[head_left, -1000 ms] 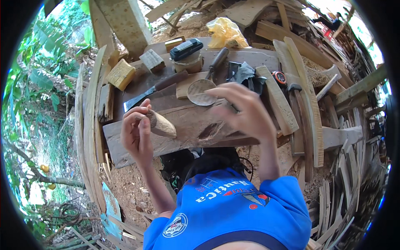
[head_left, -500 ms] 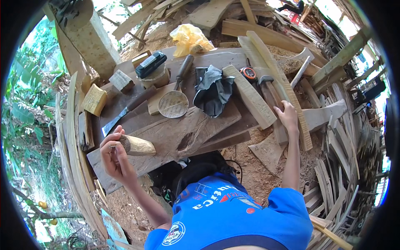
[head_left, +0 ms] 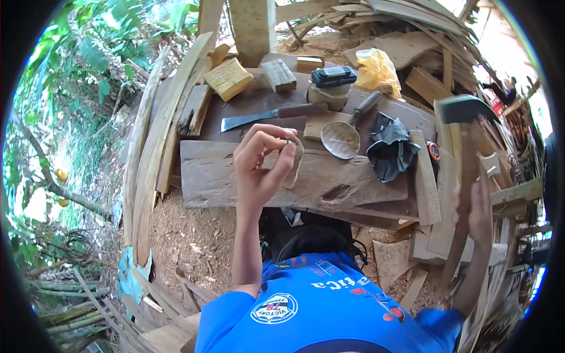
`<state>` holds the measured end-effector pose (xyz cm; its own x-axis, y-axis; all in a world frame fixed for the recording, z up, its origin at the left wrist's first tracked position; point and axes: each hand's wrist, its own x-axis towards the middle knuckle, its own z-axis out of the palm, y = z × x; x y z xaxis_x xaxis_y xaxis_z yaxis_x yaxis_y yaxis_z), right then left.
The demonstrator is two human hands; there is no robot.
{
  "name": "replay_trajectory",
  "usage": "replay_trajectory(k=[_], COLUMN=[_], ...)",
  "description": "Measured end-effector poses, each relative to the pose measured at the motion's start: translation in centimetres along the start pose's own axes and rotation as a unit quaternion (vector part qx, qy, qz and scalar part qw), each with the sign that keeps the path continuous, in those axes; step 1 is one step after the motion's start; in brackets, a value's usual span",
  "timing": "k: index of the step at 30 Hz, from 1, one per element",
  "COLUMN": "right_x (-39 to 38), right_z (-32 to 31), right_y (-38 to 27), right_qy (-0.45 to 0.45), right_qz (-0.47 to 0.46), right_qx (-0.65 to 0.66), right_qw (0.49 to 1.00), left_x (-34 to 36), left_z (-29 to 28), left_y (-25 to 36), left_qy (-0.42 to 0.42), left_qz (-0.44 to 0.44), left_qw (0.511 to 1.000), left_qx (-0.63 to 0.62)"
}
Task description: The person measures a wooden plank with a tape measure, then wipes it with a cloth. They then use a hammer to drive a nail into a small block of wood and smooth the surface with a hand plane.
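Note:
On the right, my right hand [head_left: 478,215] is closed around the wooden handle of a hammer [head_left: 469,144]. Its dark head [head_left: 466,109] is up and the hand is somewhat blurred. My left hand [head_left: 265,159] is closed in a pinch, with thumb and forefinger on a small dark thing [head_left: 289,140] too small to name. Right beside those fingers, a short rounded piece of wood [head_left: 297,165] stands on the worn plank [head_left: 365,182], partly hidden by the hand. A wide-bladed knife [head_left: 273,116] lies just beyond the left hand.
Across the bench lie a round-bladed tool [head_left: 341,140], crumpled dark cloth [head_left: 391,150], a tape measure [head_left: 434,150] and wood blocks [head_left: 228,79]. A dark case [head_left: 333,75] sits on a tub. Long boards [head_left: 154,153] lean at the left; a yellow plastic bag [head_left: 376,69] lies behind.
My right hand has picked up the hammer from the bench and raised it. My left hand has moved toward the middle of the plank, and the wood piece now stands upright. The view has turned left.

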<state>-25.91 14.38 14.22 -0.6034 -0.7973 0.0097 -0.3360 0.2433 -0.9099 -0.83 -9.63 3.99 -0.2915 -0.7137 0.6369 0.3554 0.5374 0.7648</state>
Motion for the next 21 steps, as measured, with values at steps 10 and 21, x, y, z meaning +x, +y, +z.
replay_trajectory(k=[10, 21], right_x=[1.3, 1.3], right_z=[9.9, 9.9], right_y=[-9.3, -9.3], right_qy=[-0.319, -0.316], right_qz=[-0.21, -0.22], right_qx=[-0.155, -0.231], right_qw=[0.911, 0.893], left_x=[0.1, -0.4], left_z=[-0.4, -0.4], left_y=[1.7, -0.2], left_qy=[0.005, 0.01], left_qz=[-0.033, -0.017], left_qw=[0.999, 1.0], left_qx=[0.028, 0.012])
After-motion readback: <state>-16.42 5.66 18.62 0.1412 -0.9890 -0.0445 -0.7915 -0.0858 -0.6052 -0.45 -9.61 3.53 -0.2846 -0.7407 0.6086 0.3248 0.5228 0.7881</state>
